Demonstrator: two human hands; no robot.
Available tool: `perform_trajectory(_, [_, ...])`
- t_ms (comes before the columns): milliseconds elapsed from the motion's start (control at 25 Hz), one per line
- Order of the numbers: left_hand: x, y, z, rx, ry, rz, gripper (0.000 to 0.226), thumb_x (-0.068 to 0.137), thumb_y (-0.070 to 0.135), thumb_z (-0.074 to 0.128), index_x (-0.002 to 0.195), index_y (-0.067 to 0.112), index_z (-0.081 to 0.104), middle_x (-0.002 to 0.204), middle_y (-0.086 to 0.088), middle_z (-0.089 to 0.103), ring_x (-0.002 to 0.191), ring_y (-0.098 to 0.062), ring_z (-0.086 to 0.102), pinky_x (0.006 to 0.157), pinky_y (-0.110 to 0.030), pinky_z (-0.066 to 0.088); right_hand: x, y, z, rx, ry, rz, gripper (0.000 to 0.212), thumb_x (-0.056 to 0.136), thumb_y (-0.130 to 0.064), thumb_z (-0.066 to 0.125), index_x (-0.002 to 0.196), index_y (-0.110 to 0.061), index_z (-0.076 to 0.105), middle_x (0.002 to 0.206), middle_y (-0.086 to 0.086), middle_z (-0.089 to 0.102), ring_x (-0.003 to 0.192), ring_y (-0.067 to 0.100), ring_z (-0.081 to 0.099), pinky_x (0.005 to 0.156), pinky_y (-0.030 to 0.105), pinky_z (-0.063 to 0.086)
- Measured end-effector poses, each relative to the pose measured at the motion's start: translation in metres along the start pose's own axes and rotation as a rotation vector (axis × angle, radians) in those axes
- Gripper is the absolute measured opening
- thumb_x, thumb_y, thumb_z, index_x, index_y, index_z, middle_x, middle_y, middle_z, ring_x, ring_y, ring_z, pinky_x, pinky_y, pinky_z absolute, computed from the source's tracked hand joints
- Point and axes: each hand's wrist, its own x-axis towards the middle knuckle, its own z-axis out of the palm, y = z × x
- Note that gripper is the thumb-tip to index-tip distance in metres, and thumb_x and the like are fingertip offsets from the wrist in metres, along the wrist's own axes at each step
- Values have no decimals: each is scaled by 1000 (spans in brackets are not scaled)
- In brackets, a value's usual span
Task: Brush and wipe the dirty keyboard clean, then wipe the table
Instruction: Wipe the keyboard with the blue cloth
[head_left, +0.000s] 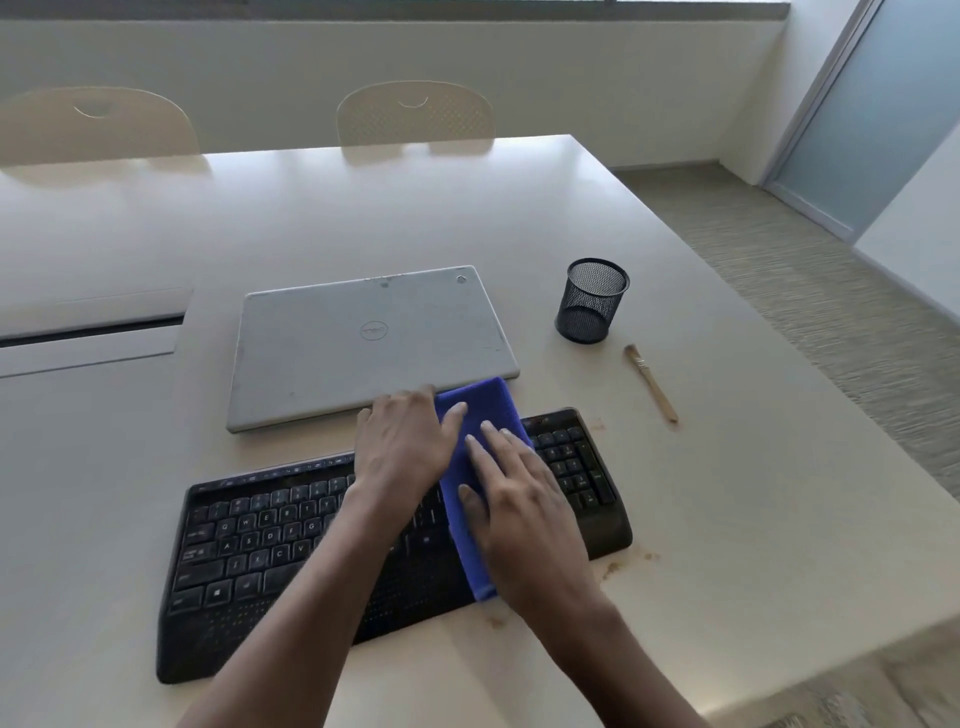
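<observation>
A black keyboard (249, 551) lies on the white table (675, 519) in front of me. A folded blue cloth (480, 410) lies across the keyboard's right middle part, reaching up to the laptop's edge. My left hand (405, 441) rests flat at the cloth's left edge, thumb on the cloth. My right hand (519, 499) presses flat on the cloth with straight fingers. A small wooden brush (652, 383) lies on the table to the right, apart from both hands. Brown crumbs (615, 569) lie on the table by the keyboard's right end.
A closed silver laptop (363, 338) sits just behind the keyboard. A black mesh pen cup (592, 301) stands to the right of it. The table's right edge (852, 374) drops to carpet. Two pale chairs (415, 114) stand at the far side.
</observation>
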Motion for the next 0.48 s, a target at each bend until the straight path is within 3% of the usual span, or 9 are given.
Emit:
perform_trajectory(80, [5, 2, -1, 52, -61, -3, 46, 102, 60, 48, 124, 24, 67, 116, -8, 74, 115, -34, 64, 97, -43, 44, -6, 1, 12, -21, -62, 6, 57, 111, -42, 28, 163, -20, 21, 172, 0, 13, 159, 13, 4, 128, 28, -5])
perform_trajectory(200, [11, 4, -5, -111, -113, -21, 44, 97, 48, 65, 133, 23, 64, 122, -9, 73, 118, -33, 65, 100, -41, 48, -10, 5, 23, -50, -19, -10, 57, 110, -42, 24, 163, -19, 22, 171, 1, 16, 159, 11, 4, 127, 33, -1])
perform_trajectory(320, [9, 7, -12, -691, -131, -98, 48, 89, 19, 76, 135, 17, 64, 110, -10, 75, 99, -26, 73, 91, -41, 60, -11, 8, 16, 213, -12, 32, 59, 107, -42, 42, 162, -26, 28, 171, -9, 15, 157, 1, 7, 129, 32, 15])
perform_trajectory(400, [4, 10, -22, -1055, -213, -117, 42, 88, 3, 74, 129, 13, 68, 104, -14, 77, 86, -21, 74, 80, -38, 63, -8, 14, 0, 499, 103, 139, 66, 100, -39, 62, 160, -28, 34, 167, -13, 27, 153, -2, 21, 125, 30, 27])
perform_trajectory(480, [0, 12, -36, -1329, -322, -52, 40, 84, -2, 74, 122, 9, 72, 102, -15, 78, 86, -20, 73, 73, -31, 62, 1, 23, -22, 665, 210, 259, 77, 93, -39, 74, 158, -31, 33, 160, -11, 41, 147, 3, 37, 120, 33, 38])
